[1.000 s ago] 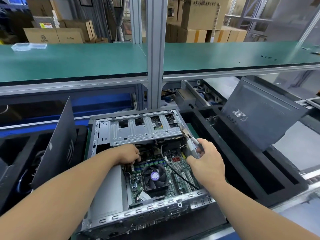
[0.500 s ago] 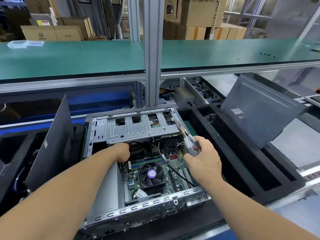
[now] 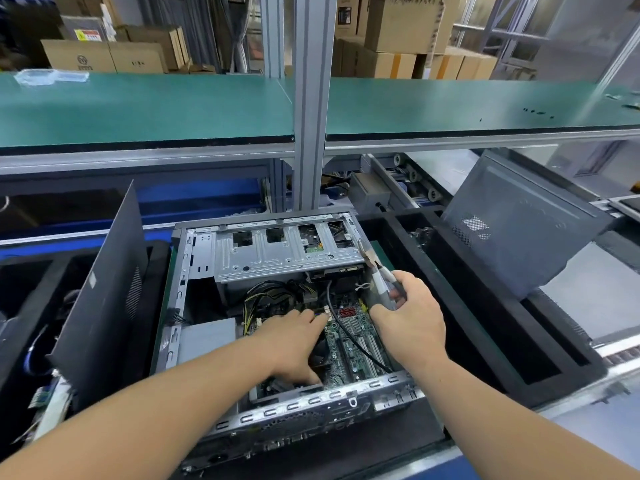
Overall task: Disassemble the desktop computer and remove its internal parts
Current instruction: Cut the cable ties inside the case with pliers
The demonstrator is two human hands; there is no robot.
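**Bare steel case open, both hands inside**

Bare sheet steel frames the open desktop computer [image 3: 277, 341], which lies on its side between two black foam trays. The right hand [image 3: 412, 323] is curled around the handles of a pair of pliers [image 3: 377, 275], gripping them at the case's right wall; the tool's brown tip points up and away from the knuckles, toward the corner of the silver drive cage [image 3: 287, 251]. Just left of that grip sits the green motherboard [image 3: 356, 337], with a black cable [image 3: 349, 337] running across it from under the cage down toward the wrist.

The left hand [image 3: 294, 344] lies flat over the middle of the board, fingers extended and relaxed, holding nothing (the fan beneath it is mostly covered). Its fingertips [image 3: 320, 318] reach a small white connector [image 3: 327, 311], though whether they touch it is hard to tell. Beyond those fingertips, a bundle of yellow and black wires [image 3: 266, 299] hangs below the cage.

Well left of the left forearm a dark side panel [image 3: 104, 296] leans upright in the left tray [image 3: 34, 271]; well right of the gripping hand a grey panel [image 3: 519, 220] leans in the right tray [image 3: 485, 323].
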